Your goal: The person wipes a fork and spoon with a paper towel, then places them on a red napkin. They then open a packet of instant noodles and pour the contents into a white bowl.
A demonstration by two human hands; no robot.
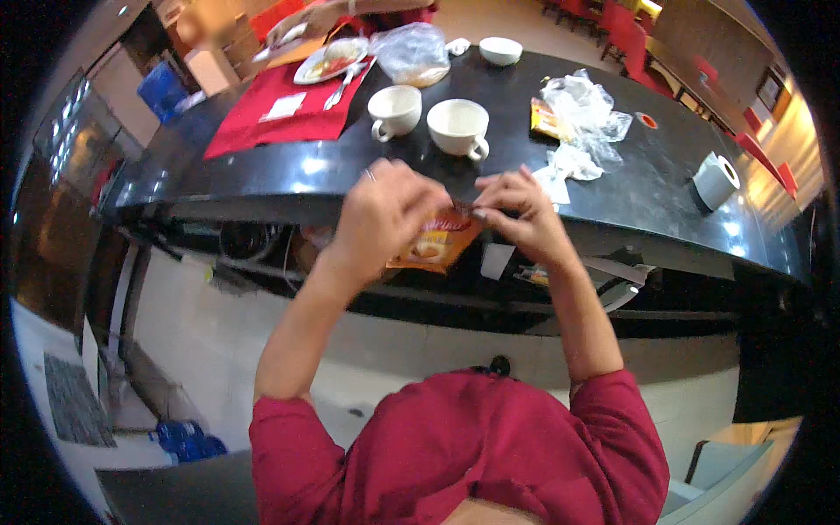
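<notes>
An orange printed drink-mix packet (430,246) hangs between my hands just off the near edge of the glossy black counter (315,164). My left hand (390,213) pinches its upper left part. My right hand (518,213) grips the upper right corner between thumb and fingers. Beyond them on the counter stand two white cups side by side, the left cup (394,108) with its handle to the lower left and the right cup (457,125) with its handle to the lower right. Neither cup is touched, and no contents can be made out inside them.
At the left lies a red cloth mat (262,131) with a plate of food (312,73), cutlery (338,92) and a napkin. A plastic bag (413,52), a white bowl (500,50), crumpled plastic (584,108), a yellow packet (546,119) and a paper roll (716,182) surround the cups. A person's hand is across the counter.
</notes>
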